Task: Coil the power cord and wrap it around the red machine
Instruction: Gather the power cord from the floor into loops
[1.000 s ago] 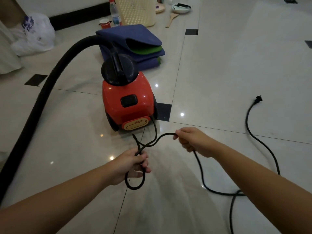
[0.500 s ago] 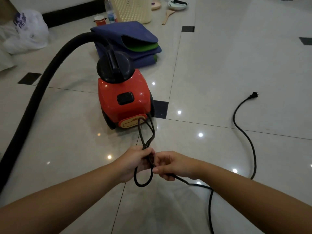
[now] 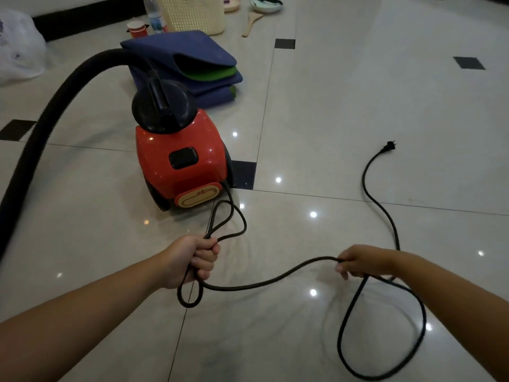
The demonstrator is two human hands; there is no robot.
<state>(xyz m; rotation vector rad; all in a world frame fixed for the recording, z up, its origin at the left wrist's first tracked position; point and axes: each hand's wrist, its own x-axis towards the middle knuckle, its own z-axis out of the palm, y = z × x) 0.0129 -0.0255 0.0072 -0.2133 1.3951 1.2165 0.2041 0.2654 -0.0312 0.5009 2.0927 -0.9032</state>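
The red machine [image 3: 181, 164] stands on the pale tiled floor [image 3: 358, 106], ahead of both hands and nearer the left one, with its black ribbed hose [image 3: 41, 125] arching away to the left edge of the view. The power cord [image 3: 275, 279] leaves the machine at its lower right corner, just beside the cream oval panel, and runs down toward the left hand [image 3: 192, 260]. That hand is closed in a fist around the cord's gathered strands: 2 narrow loops stick up out of the top of the fist toward the machine, and 1 small loop hangs below it. From the bottom of the fist the cord sags in a shallow curve across to the right hand [image 3: 360, 261], which sits well apart from the left, at about the same height in the view. The right hand pinches the cord between thumb and curled fingers. Past that grip the cord drops into 1 large loop lying on the floor under the right forearm, then snakes away up the tiles to its plug [image 3: 388, 147], which rests on the floor well beyond the right hand and to the right of the machine. Behind the machine lie folded blue mats [image 3: 192, 51] and a cream basket [image 3: 192, 12].
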